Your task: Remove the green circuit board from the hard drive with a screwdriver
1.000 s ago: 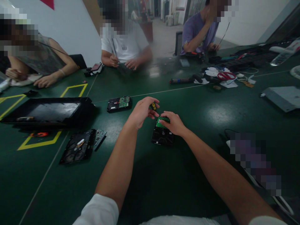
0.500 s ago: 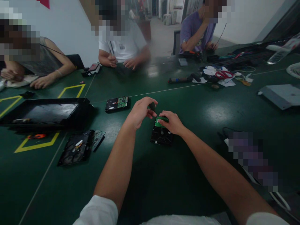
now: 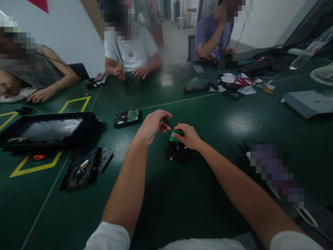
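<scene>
In front of me a black hard drive (image 3: 177,152) with a green circuit board (image 3: 174,138) at its far end lies on the green table. My right hand (image 3: 190,136) grips that far end, thumb over the board and fingers at the back edge. Just left of it and a little above the table, my left hand (image 3: 155,125) is bent at the wrist. Its fingers are curled but apart, and I see nothing held in them. Farther left lie another hard drive with a green board (image 3: 127,118) and a black drive (image 3: 81,169) beside a loose circuit board (image 3: 106,158).
A black tray (image 3: 90,119) stands at the left over yellow table markings. A grey metal box (image 3: 307,103) and a power strip's cable (image 3: 308,217) are at the right. Scissors with red handles (image 3: 244,82) lie among clutter farther back. Several people sit across the table.
The whole view has shifted slightly, moving most things a little to the left. Both hands keep nearly the same pose about the hard drive.
</scene>
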